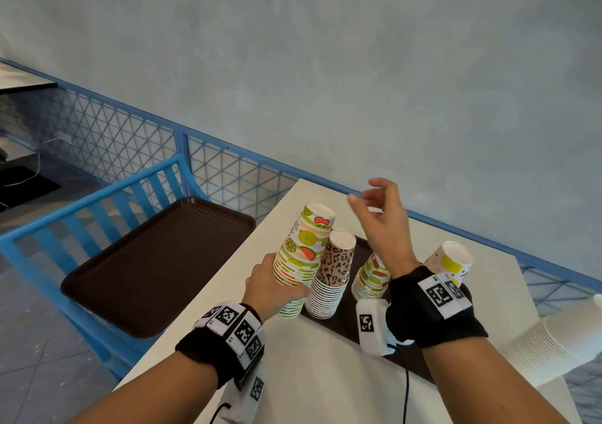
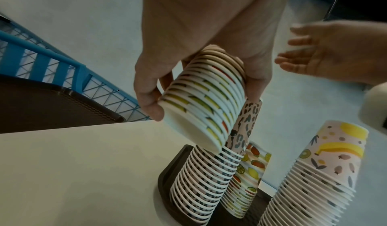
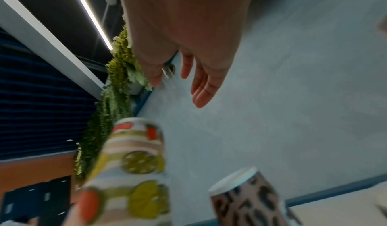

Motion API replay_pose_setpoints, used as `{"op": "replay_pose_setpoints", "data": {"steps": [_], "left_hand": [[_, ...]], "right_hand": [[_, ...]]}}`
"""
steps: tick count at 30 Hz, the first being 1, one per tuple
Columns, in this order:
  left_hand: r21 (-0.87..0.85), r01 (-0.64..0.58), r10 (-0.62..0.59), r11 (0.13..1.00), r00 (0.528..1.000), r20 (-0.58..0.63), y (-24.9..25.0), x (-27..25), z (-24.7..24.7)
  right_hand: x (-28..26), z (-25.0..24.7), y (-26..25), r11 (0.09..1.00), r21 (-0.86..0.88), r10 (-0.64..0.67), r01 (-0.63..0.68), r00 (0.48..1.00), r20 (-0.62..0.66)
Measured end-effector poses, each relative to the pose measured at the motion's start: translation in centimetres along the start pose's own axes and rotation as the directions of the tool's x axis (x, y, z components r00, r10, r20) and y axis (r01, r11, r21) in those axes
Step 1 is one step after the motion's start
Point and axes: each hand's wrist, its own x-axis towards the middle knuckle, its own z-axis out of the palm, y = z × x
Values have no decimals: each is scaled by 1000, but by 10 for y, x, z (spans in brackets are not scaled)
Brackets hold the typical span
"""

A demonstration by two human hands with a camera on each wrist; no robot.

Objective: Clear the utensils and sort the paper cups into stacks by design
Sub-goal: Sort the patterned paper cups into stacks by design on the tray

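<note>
Beside leopard stack (image 1: 332, 270) (touching): held fruit stack (image 1: 301, 251)

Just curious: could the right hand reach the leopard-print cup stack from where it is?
Probably yes. The right hand hovers open, holding nothing, just above the leopard-print stack, whose top is uncovered; the tilted fruit stack in the left hand leans close beside it.

The left hand (image 2: 209, 51) grips a tilted stack of fruit cups (image 2: 201, 107) above the leopard stack (image 2: 201, 186), which stands on a dark tray (image 2: 167, 173) on the bench (image 2: 83, 171). Beside it stand a second fruit stack (image 2: 245, 185) and a banana stack (image 2: 314, 180). The right hand (image 2: 335, 56) hovers with relaxed fingers, blurred
</note>
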Motion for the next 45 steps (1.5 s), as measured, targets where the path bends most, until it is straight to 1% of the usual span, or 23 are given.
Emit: {"op": "replay_pose_setpoints", "data": {"steps": [2,4,6,9,12,16,19,22,24,26,29,32,34,36,38,42,45], "left_hand": [[-8,-5,5,1000,1000,-2,1,0,2],[-9,-9,9,1000,1000,-1,2,-1,3],[-4,-18,18,1000,1000,2,3,-2,4],[0,-31,31,1000,999,7,4,-3,4],[17,-41,41,999,999,11,4,-5,3],[34,-50,49,998,999,13,1,-5,1],[26,-29,29,999,1000,10,-3,-4,0],[21,-6,5,1000,1000,11,-8,-3,0],[20,7,-7,1000,1000,10,-10,-3,-1],[11,15,-15,1000,1000,9,-12,-2,-2],[-2,18,-18,1000,1000,4,-12,-2,-4],[-3,14,-14,1000,1000,3,-11,-2,-7],[0,17,-17,1000,1000,-1,-10,-2,-8],[2,22,-22,1000,1000,-2,-10,-1,-9],[6,27,-27,1000,1000,-2,-10,-2,-9],[-6,41,-41,999,999,-14,-12,-2,-13],[-18,57,-57,998,998,-24,-13,-1,-16]], "right_hand": [[-10,8,-9,998,7,66,-68,983,171],[-19,16,-11,989,8,140,-150,942,306],[-25,22,-9,982,-2,178,-191,909,378],[-29,29,-6,973,-2,212,-231,888,407],[-31,32,-6,973,-1,215,-232,897,386],[-27,30,-8,981,45,166,-189,937,307],[-20,22,-14,981,108,133,-163,962,240],[-6,8,-22,966,231,84,-116,986,144],[7,-7,-25,960,278,33,-40,999,27],[17,-23,-24,969,243,-23,43,996,-82],[25,-42,-13,995,60,-64,78,976,-209],[25,-45,19,992,-126,-33,3,970,-240],[23,-40,47,976,-206,31,-76,976,-214],[19,-33,71,950,-287,71,-124,979,-189],[14,-27,87,928,-333,105,-165,976,-188],[7,-19,107,862,-394,279,-320,947,-160],[1,-19,121,807,-470,353,-357,930,-100]]}}
